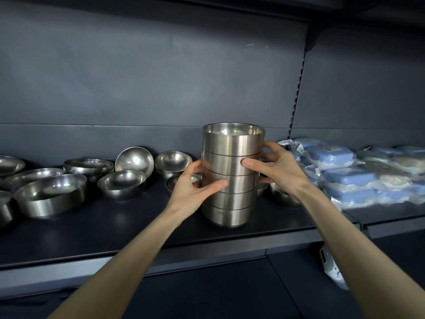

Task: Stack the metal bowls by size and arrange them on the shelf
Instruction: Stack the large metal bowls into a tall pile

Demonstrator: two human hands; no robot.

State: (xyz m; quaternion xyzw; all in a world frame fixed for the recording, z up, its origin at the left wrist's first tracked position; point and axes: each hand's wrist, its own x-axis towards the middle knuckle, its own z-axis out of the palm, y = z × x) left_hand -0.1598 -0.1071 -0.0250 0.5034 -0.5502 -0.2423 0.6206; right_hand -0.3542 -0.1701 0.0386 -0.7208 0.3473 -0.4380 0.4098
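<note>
Shelf (pixel 115 233): dark, carries all items. The stack serves as ref. point below.

Blue packs (pixel 345 178): right of stack, wrapped and piled. Not task items.

Stack (pixel 232 199): five straight-walled bowls nested, approx. same size, upright w/ slight lean, towards the shelf's front edge. Base is at shelf level, but contact cannot be confirmed.

Loose bowls (pixel 122 184): mostly left of stack, a few behind it and partly hidden. Shapes are mixed: one wide and straight-walled, several round, some nested, one tipped on its rim. Judged: sorting unfinished.

Hands: left hand (pixel 193 187) grasps stack's left side at mid-height, thumb across front, fingers wrapped behind. Right hand (pixel 276 171) grasps right side a bit higher, thumb on front, fingers round the back.

Reason, as judged: a two-sided hold at diff. heights keeps a tall nested column from tipping or sliding apart during positioning. Stack is directly between both hands, in contact w/ each.
</note>
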